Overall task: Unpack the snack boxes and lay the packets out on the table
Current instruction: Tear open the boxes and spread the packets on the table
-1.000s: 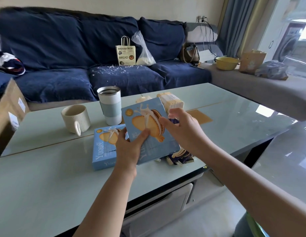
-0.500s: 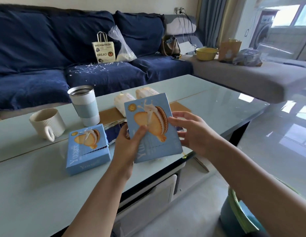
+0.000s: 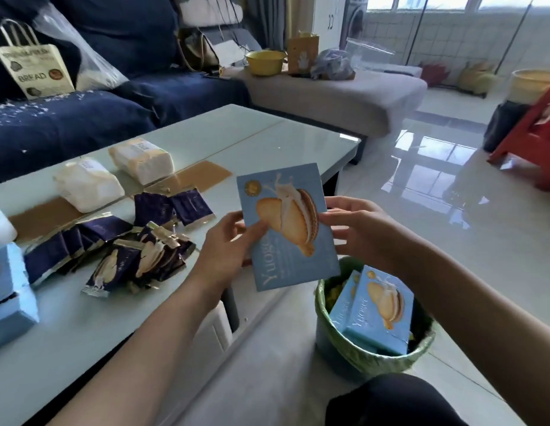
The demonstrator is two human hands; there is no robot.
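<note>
A: What does the room look like?
B: A living room with a glossy pale floor and a dark blue sofa (image 3: 83, 118) behind a long pale-green glass tabletop (image 3: 206, 142).

A: And the person's hands?
B: Both hold one flat light-blue cardboard snack box printed with a sandwich biscuit (image 3: 286, 226), raised past the near right end of the tabletop. The left hand (image 3: 227, 244) grips its left edge, thumb on the printed face and fingers behind. The right hand (image 3: 356, 229) pinches the right edge with curled fingers.

A: Where are the packets?
B: A loose heap of dark purple foil snack packets with gold edges (image 3: 123, 241) lies on the tabletop to the left of the hands, some overlapping, two lying flat a little further back.

A: Any other boxes?
B: Another light-blue box of the same print (image 3: 9, 296) sits at the left edge of the view on the tabletop. More of the same kind (image 3: 375, 321) stand tilted inside a round bin lined with a green bag (image 3: 372, 361) on the floor, below the held box.

A: Anything else there?
B: Two white soft plastic-wrapped packs (image 3: 113, 170) lie further back on the tabletop, and a paper bread bag with handles (image 3: 34, 69) stands on the sofa.
</note>
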